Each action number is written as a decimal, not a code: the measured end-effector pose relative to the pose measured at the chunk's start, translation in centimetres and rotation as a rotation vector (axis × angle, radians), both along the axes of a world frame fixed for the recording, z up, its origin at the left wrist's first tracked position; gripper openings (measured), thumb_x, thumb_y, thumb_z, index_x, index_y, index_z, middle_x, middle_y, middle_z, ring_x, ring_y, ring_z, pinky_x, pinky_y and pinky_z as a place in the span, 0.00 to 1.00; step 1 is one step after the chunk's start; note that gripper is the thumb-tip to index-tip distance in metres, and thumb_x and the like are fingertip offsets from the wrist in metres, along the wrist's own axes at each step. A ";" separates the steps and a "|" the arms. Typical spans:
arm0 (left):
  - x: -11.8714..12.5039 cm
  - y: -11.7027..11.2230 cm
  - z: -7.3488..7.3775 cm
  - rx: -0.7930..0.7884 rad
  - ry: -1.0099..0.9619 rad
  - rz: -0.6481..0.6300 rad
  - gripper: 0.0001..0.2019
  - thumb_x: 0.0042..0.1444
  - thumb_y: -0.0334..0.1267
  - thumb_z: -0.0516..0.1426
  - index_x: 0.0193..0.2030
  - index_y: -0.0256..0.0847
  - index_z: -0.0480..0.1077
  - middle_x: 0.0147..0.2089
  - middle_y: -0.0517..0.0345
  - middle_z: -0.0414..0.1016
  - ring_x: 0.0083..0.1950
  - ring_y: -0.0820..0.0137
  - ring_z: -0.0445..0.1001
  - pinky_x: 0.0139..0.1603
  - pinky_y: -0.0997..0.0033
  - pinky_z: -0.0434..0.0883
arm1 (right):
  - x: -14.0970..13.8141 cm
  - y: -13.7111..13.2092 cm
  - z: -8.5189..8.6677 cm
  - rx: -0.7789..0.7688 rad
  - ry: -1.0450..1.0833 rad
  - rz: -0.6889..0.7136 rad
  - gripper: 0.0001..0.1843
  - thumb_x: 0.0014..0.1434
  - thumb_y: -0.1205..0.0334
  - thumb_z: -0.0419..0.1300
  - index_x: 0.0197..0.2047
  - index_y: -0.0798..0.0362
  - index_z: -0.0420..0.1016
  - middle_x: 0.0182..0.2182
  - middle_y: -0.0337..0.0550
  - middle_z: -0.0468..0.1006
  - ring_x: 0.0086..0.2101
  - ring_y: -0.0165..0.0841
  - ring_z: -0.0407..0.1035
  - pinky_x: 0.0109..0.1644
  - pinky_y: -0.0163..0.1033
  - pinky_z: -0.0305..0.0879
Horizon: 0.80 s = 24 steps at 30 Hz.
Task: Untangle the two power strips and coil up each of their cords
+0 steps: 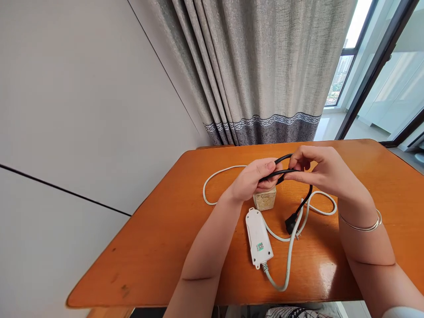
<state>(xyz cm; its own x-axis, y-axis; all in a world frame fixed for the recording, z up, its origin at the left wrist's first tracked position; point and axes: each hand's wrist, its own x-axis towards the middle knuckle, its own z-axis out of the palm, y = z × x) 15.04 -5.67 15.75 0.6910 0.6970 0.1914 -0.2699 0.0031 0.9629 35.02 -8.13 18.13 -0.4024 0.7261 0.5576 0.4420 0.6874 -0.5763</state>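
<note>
My left hand (pixel 253 179) is closed on a folded black power cord (pixel 281 172) held above the orange table (pixel 149 247). My right hand (pixel 319 170) pinches the same cord from the right, with a thin bangle on its wrist. The cord's free end hangs down to a black plug (pixel 291 224) that rests on the table. Below my left hand stands a small beige cube socket (pixel 265 199). In front of it lies a white power strip (pixel 258 238), face down, with its white cable (pixel 291 247) looping across the table.
A grey curtain (pixel 261 66) hangs behind the table's far edge. A white wall (pixel 66 110) runs along the left side, and a glass door with a dark frame (pixel 374 70) is at the right. The near table edge is close to my body.
</note>
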 end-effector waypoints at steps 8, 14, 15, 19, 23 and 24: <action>-0.8 0.5 1.3 -0.326 -0.249 0.296 0.26 0.70 0.50 0.48 0.22 0.40 0.54 0.13 0.73 0.37 0.11 0.82 0.40 0.15 0.82 0.48 | 1.1 1.4 0.0 -0.235 -0.053 0.155 0.16 0.66 0.50 0.59 0.34 0.54 0.71 0.26 0.37 0.71 0.27 0.27 0.65 0.31 0.33 0.60; -0.3 0.4 1.1 -0.339 -0.161 0.187 0.29 0.69 0.57 0.46 0.21 0.40 0.54 0.11 0.72 0.41 0.11 0.83 0.40 0.14 0.80 0.47 | -0.1 2.8 -0.8 -0.209 0.403 0.108 0.21 0.64 0.41 0.58 0.38 0.52 0.71 0.22 0.31 0.59 0.21 0.24 0.52 0.24 0.33 0.50; -0.2 0.4 1.0 -0.337 -0.150 0.165 0.29 0.68 0.58 0.47 0.21 0.40 0.54 0.11 0.72 0.41 0.11 0.83 0.40 0.14 0.80 0.46 | -0.3 3.0 -1.0 -0.174 0.443 0.064 0.22 0.64 0.40 0.59 0.39 0.52 0.71 0.22 0.31 0.59 0.22 0.24 0.51 0.25 0.33 0.50; 0.0 0.3 0.8 -0.345 -0.155 0.151 0.30 0.66 0.61 0.49 0.21 0.42 0.52 0.12 0.72 0.41 0.11 0.82 0.41 0.14 0.79 0.46 | -0.9 4.0 -1.9 -0.073 0.404 -0.046 0.23 0.64 0.38 0.57 0.41 0.52 0.75 0.24 0.33 0.61 0.25 0.26 0.54 0.28 0.34 0.51; 0.0 0.2 0.7 -0.346 -0.181 0.160 0.30 0.65 0.63 0.50 0.22 0.42 0.48 0.12 0.73 0.39 0.12 0.82 0.40 0.14 0.79 0.47 | -1.5 4.5 -2.9 -0.092 0.367 -0.015 0.28 0.66 0.35 0.51 0.36 0.52 0.73 0.22 0.32 0.58 0.24 0.27 0.54 0.28 0.35 0.52; 0.0 0.1 0.7 -0.343 -0.182 0.156 0.31 0.64 0.63 0.50 0.22 0.42 0.47 0.12 0.73 0.39 0.12 0.82 0.40 0.15 0.79 0.47 | -1.7 4.6 -3.1 -0.095 0.362 -0.027 0.29 0.66 0.34 0.50 0.34 0.52 0.71 0.21 0.32 0.57 0.23 0.27 0.53 0.28 0.35 0.52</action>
